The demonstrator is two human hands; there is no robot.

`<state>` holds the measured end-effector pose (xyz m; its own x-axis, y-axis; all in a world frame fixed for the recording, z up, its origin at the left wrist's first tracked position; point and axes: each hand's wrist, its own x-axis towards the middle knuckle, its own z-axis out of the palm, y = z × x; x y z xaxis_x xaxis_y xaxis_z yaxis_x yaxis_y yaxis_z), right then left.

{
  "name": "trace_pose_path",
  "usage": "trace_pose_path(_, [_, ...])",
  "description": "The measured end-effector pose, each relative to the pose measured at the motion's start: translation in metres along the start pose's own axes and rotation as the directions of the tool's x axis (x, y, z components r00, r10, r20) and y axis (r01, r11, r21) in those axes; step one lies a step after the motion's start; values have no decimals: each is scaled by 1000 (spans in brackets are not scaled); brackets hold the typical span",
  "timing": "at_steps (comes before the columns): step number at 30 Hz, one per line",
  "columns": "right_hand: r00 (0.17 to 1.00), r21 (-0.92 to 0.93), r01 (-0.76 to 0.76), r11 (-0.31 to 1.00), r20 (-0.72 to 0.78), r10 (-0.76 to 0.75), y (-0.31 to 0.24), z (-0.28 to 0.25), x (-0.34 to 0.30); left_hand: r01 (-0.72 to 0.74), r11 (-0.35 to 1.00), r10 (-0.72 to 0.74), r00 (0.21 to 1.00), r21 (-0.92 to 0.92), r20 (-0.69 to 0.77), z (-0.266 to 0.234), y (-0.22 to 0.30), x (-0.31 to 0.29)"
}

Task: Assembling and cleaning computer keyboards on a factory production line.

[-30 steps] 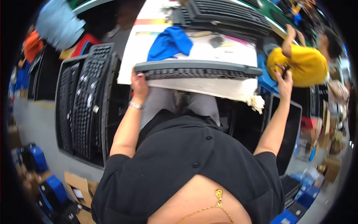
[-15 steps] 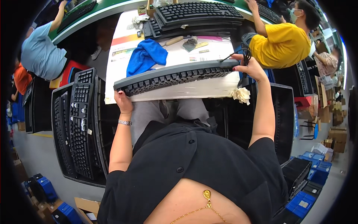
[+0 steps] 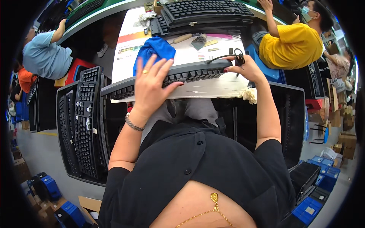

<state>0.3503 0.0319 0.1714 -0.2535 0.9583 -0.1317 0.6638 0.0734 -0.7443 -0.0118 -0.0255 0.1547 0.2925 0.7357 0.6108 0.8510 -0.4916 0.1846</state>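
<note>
A black keyboard [image 3: 195, 73] is tilted up on its long edge over the near side of the white work table [image 3: 205, 91]. My right hand [image 3: 246, 70] grips its right end, where a looped black cable [image 3: 238, 57] bunches by the fingers. With fingers spread, my left hand [image 3: 152, 85] passes in front of the keyboard's left half and hides part of its keys; whether it touches them I cannot tell. Behind the left fingers lies a crumpled blue cloth [image 3: 157, 49]. A wooden-handled tool [image 3: 182, 38] and a grey rag [image 3: 199, 42] rest farther back.
Several black keyboards [image 3: 207, 11] are stacked at the table's back. On the left stands a black bin [image 3: 62, 125] of keyboards; another black bin [image 3: 294, 125] is on the right. A person in a yellow shirt [image 3: 292, 47] and one in light blue [image 3: 43, 57] work nearby.
My left hand has let go of the keyboard's left end and moved up and right, fingers spreading. The keyboard has shifted left, still in my right hand.
</note>
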Motion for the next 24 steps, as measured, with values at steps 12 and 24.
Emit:
trace_pose_path(12, [863, -702, -398, 591, -68, 500, 58, -68, 45, -101, 995, 102, 989, -14, 105, 25, -9, -5])
trace_pose_path(24, [976, -742, 157, 652, 17, -215, 25, 43, 205, -79, 997, 80, 988, -12, 134, 27, -8, -5])
